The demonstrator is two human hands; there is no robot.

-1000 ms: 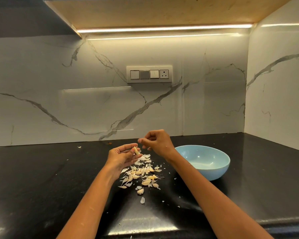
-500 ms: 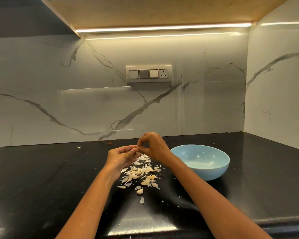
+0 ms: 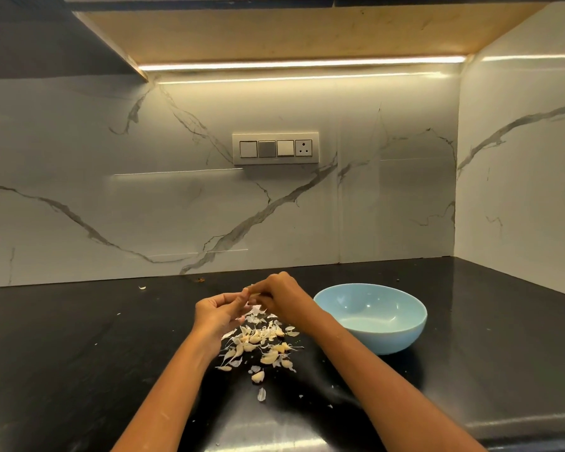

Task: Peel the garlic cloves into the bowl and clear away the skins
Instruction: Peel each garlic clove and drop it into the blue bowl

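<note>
A pile of garlic cloves and papery skins (image 3: 261, 344) lies on the black counter (image 3: 79, 353) in front of me. Above its far edge my left hand (image 3: 217, 309) and my right hand (image 3: 282, 296) meet, fingertips together, both pinching a garlic clove (image 3: 249, 290) that is mostly hidden between the fingers. A light blue bowl (image 3: 372, 318) stands on the counter just right of my right hand; I see nothing inside it.
A marble backsplash with a switch panel (image 3: 275, 148) rises behind the counter, and a side wall closes the right corner. A cabinet with a light strip hangs overhead. Stray skin bits (image 3: 261, 394) dot the counter toward the front edge.
My right hand has moved left and down to meet my left hand, closing the gap around the clove. The view has tilted slightly.
</note>
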